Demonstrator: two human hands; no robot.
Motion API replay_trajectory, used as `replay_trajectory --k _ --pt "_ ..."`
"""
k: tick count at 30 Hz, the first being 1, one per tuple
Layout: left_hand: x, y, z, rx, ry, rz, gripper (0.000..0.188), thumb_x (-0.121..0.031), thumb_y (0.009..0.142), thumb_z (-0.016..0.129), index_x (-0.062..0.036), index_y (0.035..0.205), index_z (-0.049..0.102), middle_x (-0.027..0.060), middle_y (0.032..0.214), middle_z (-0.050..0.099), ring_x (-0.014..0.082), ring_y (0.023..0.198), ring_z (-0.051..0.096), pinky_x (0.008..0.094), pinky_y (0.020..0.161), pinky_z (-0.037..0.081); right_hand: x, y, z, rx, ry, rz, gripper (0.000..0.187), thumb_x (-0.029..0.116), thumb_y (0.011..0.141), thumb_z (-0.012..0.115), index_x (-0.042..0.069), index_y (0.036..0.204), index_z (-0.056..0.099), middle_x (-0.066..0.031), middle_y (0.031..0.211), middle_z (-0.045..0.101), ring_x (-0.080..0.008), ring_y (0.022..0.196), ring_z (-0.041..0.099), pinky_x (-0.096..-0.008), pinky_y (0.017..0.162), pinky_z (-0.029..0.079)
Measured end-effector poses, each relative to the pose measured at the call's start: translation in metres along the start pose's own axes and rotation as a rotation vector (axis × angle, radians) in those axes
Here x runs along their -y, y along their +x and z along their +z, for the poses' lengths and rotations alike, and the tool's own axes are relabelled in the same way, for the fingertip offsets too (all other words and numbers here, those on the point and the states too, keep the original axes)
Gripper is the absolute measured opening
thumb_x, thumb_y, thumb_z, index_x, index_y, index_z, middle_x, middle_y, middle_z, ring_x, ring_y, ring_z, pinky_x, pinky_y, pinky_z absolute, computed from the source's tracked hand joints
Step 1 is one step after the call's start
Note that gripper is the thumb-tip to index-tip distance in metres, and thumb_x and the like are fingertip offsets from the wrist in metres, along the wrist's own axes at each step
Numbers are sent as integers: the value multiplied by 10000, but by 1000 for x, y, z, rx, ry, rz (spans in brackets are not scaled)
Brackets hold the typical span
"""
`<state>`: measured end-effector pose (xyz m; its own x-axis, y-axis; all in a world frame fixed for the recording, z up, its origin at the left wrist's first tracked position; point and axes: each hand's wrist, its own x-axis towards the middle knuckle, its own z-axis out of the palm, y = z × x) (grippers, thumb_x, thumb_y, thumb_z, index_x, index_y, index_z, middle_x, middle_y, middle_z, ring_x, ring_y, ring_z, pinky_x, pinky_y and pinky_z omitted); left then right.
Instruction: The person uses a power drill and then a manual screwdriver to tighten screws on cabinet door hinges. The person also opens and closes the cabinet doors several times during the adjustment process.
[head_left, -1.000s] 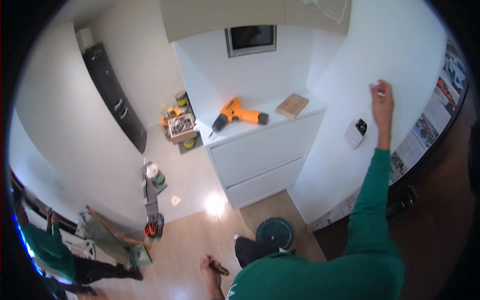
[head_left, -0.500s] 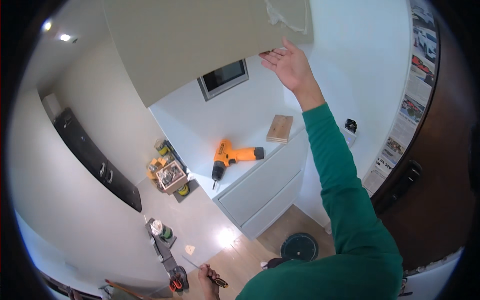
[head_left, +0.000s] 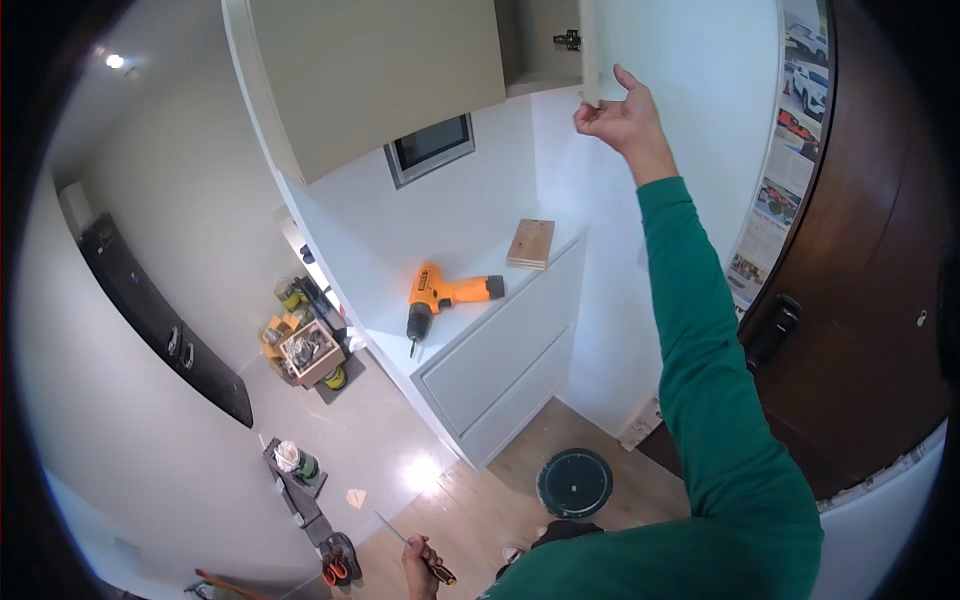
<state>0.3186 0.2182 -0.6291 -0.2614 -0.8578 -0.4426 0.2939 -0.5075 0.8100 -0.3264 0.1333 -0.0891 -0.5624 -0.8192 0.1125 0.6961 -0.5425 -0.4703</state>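
My right hand, at the end of a raised green sleeve, has its fingers curled round the lower edge of a beige cabinet door. That door stands swung out from the wall cabinet, seen nearly edge-on, and a dark metal hinge shows inside. Beside it, another cabinet door is closed. Low down near the bottom edge, my left hand is closed round a screwdriver with a black and yellow handle; its thin shaft points up and left.
On the white counter lie an orange cordless drill and a small stack of wood pieces. A dark round lidded bucket stands on the floor below. Farther left are a wooden box and a green can. A brown door is at right.
The right cabinet door has swung open, and my right hand has gone from spread fingers beneath it to gripping its edge. My left hand still holds the screwdriver. The view has shifted slightly.
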Motion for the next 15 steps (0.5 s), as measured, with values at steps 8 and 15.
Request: replay_trajectory --k 8,15 --pt "41 -40 35 -50 -1 -15 269 -330 1006 633 -73 1036 561 -40 654 399 103 539 435 279 521 429 48 -7 -29 34 304 -65 283 227 1007 559 -14 1143 500 -124 982 452 -214 833 428 -382 759 470" --pt "99 -20 106 29 -151 -76 343 -411 1056 567 -68 1060 563 -8 723 452 121 583 465 305 567 456 116 -9 -74 172 93 -91 314 239 1070 421 -8 1260 465 -150 1063 474 -235 892 472 -402 791 504"
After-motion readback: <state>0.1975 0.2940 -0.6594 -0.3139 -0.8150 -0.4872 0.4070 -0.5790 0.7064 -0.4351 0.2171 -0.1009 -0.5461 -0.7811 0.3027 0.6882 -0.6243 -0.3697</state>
